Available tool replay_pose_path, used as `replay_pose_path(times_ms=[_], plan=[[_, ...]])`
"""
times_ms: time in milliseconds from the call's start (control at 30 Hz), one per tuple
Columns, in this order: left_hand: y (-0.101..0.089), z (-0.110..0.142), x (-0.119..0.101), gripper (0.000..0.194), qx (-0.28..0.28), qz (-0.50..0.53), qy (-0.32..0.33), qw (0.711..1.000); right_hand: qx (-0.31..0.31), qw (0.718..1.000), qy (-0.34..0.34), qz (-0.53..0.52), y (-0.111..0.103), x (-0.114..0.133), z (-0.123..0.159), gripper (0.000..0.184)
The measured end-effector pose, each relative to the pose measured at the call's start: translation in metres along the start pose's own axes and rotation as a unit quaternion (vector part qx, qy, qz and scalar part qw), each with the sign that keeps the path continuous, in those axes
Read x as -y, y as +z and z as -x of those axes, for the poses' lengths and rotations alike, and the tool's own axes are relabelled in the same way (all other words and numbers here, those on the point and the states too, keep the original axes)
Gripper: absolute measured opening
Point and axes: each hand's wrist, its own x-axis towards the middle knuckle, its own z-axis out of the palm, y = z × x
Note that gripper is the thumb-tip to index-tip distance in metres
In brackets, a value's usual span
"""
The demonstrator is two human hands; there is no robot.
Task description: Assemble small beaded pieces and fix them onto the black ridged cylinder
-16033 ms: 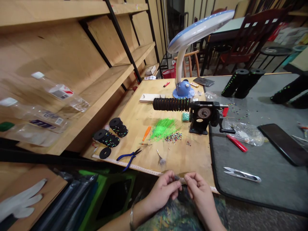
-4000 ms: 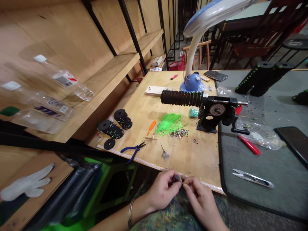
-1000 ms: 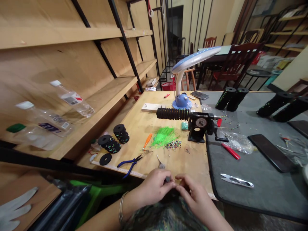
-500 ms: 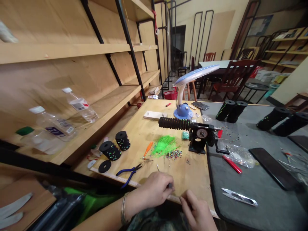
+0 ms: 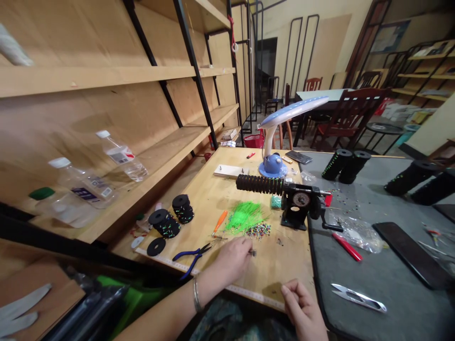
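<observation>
My left hand (image 5: 234,258) rests over the wooden tabletop, its fingers closed together. A small dark piece (image 5: 252,253) shows at the fingertips, too small to name. Just beyond it lie a pile of mixed coloured beads (image 5: 259,230) and a heap of bright green strands (image 5: 245,215). My right hand (image 5: 304,308) is at the table's front edge with thumb and forefinger pressed together. Whatever it may hold cannot be made out. Blue-handled pliers (image 5: 194,258) lie open left of my left hand, and an orange-handled tool (image 5: 221,221) lies past them.
A black hand-cranked winder (image 5: 298,203) carries a ridged black roll. Black foam spools (image 5: 165,223) stand at the left. On the grey mat (image 5: 355,270) are silver thread snips (image 5: 359,297), a red pen-like item (image 5: 347,246) and a dark phone (image 5: 408,253). A blue lamp (image 5: 273,165) stands behind.
My left hand has moved forward, away from the table's front edge, toward the beads. My right hand has shifted slightly right, farther from the left. The view has turned slightly left.
</observation>
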Motion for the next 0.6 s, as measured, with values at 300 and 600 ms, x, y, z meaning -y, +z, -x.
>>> replay_pose_path(times_ms=[300,600], plan=[[0.020,-0.015,-0.006,0.021,-0.005,-0.047,0.015,0.999,-0.001,0.994,0.039,-0.100,-0.003,-0.005,-0.002,0.052],[-0.003,-0.024,-0.048,0.015,-0.073,0.008,0.074,0.995,-0.077,0.969,0.012,-0.233,-0.007,-0.019,-0.007,0.048]])
